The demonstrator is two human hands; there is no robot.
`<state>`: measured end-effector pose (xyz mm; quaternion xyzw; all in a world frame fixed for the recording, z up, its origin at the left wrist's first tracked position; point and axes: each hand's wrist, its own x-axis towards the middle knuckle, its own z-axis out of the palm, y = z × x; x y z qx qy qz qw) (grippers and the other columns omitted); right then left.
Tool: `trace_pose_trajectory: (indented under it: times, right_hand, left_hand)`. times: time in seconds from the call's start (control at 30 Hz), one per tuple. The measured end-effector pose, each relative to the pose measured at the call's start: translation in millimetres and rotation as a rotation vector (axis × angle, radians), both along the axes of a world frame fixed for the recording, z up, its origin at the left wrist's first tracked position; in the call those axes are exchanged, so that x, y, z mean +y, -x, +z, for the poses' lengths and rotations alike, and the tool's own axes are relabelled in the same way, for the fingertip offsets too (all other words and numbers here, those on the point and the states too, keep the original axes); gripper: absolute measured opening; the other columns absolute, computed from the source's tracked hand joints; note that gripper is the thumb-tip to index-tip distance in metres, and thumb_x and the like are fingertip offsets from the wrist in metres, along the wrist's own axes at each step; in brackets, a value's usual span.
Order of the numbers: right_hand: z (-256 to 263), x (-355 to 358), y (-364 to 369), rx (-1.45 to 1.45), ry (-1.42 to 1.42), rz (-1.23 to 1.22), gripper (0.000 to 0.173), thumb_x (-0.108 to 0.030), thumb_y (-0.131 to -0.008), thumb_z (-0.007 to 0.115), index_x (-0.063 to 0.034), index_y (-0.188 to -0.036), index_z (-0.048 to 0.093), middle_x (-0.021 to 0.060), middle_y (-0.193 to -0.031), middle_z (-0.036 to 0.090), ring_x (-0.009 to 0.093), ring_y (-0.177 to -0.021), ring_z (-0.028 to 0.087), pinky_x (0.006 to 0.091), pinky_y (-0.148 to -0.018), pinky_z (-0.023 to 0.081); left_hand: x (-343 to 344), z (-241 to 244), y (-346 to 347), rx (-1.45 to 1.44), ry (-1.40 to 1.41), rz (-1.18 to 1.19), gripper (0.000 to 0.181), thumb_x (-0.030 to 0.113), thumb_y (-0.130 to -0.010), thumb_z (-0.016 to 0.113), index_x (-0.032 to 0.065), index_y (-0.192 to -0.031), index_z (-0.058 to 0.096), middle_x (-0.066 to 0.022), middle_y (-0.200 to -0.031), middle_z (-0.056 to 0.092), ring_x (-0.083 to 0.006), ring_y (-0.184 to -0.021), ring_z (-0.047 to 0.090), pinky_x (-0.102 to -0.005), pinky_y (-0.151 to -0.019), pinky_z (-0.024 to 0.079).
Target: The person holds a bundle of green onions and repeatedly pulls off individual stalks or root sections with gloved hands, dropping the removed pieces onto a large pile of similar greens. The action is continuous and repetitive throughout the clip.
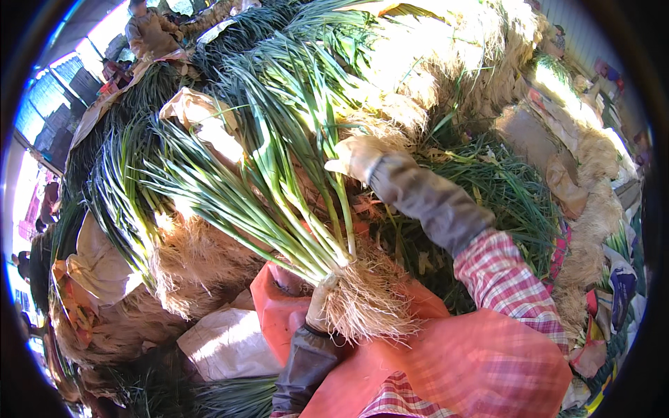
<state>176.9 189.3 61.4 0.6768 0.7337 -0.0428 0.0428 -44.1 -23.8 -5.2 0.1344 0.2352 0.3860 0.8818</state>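
A bunch of leafy green plants with pale stems and stringy roots (313, 245), like leeks or green onions, lies slantwise before me. Its roots rest over my orange apron (444, 360). My left hand (320, 308), gloved, grips the bunch near its root end and is partly hidden by the roots. Higher up, my right hand (355, 157), also in a light glove, is at an upright stem on the bunch's right side; whether its fingers close around the stem is not clear. Both forearms wear dark sleeve covers over a checked shirt.
Large piles of the same plants (209, 261) rise ahead and to the left, roots facing me. Loose green leaves (502, 193) lie at the right. A pale sack (235, 345) is at lower left. Several people, one a seated-looking person (151, 34), are in the background.
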Motion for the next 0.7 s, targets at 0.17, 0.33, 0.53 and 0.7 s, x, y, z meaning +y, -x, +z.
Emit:
trace_pose_trajectory:
  times: [0.17, 0.33, 0.53, 0.7]
  right_hand:
    - [-9, 47, -21, -0.435, -0.225, 0.345, 0.024, -0.019, -0.091, 0.051, -0.0147, -0.101, 0.071, 0.0061, -0.095, 0.070, 0.022, -0.082, 0.065, 0.0318, -0.076, 0.055]
    - [51, -1, -171, 1.738, -1.056, -0.342, 0.020, -0.023, -0.095, 0.055, -0.0048, -0.099, 0.064, -0.0014, -0.062, 0.053, 0.010, -0.050, 0.046, 0.0320, -0.073, 0.051]
    - [7, -84, -153, 1.074, -0.169, -0.108, 0.019, -0.017, -0.097, 0.054, -0.0092, -0.101, 0.071, 0.0045, -0.089, 0.073, 0.008, -0.065, 0.066, 0.0219, -0.055, 0.056]
    - [-35, -75, -36, 0.493, -0.467, 0.404, 0.042, -0.031, -0.097, 0.056, 0.0018, -0.123, 0.059, -0.0001, -0.063, 0.061, 0.005, -0.044, 0.042, 0.0219, -0.038, 0.040]
  left_hand:
    - [8, 64, 21, 0.886, -0.717, 0.459, 0.054, 0.009, -0.071, 0.079, -0.0035, -0.120, 0.058, -0.0087, -0.110, 0.066, -0.0140, -0.099, 0.060, -0.0282, -0.089, 0.047]
    - [16, 86, 30, 1.016, -0.814, 0.634, 0.052, 0.012, -0.074, 0.077, -0.0031, -0.120, 0.057, -0.0095, -0.110, 0.066, -0.0153, -0.099, 0.061, -0.0292, -0.089, 0.048]
    - [15, 47, 25, 0.868, -0.699, 0.542, 0.050, 0.015, -0.078, 0.075, -0.0027, -0.121, 0.056, -0.0104, -0.111, 0.065, -0.0170, -0.099, 0.062, -0.0304, -0.089, 0.049]
    - [-1, 5, 5, 0.319, -0.180, 0.227, 0.048, 0.018, -0.082, 0.073, -0.0023, -0.122, 0.056, -0.0112, -0.111, 0.065, -0.0183, -0.098, 0.063, -0.0314, -0.089, 0.050]
